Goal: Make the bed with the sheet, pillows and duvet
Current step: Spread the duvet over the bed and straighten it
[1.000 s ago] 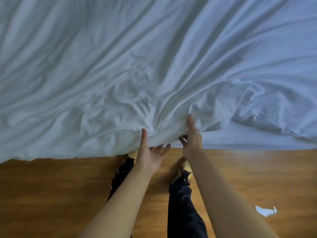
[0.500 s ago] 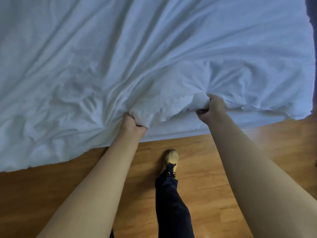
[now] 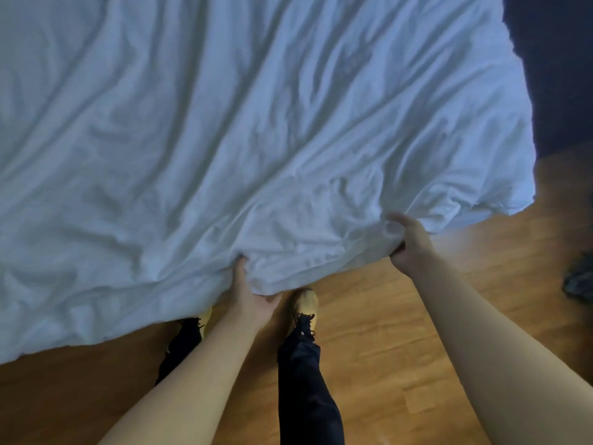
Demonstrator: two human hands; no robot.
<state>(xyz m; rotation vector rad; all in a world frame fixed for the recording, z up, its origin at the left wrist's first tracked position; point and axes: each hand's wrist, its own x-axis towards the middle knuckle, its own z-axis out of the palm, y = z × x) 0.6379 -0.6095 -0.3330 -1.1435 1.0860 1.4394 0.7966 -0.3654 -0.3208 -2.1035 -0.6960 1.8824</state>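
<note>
The duvet point(image 3: 256, 139) filled the upper left and centre of the frame, its white cover creased in long folds that ran toward the two hands at its near edge. The left hand point(image 3: 248, 292) gripped that edge at lower centre, thumb on top and fingers curled under the fabric; the right hand point(image 3: 409, 244) clutched a bunched wad of the same edge further to the right. Compared with a second earlier, when the left hand was spread loosely below the hem and both hands sat close together, both were now closed on the cloth and set well apart, and the view had swung so that the duvet's right corner point(image 3: 526, 200) and a dark strip point(image 3: 561, 75) at the upper right showed. That suggested the duvet was being dragged sideways and spread, a step toward laying it square. The near edge overhung the wooden floor point(image 3: 401, 348), slanting up toward the right, so it probably lay unevenly. The person's shoes point(image 3: 305, 305) stood just beside the hem, with bare floor to the right, apart from a dark blurred object point(image 3: 579, 281) at the right edge.
</note>
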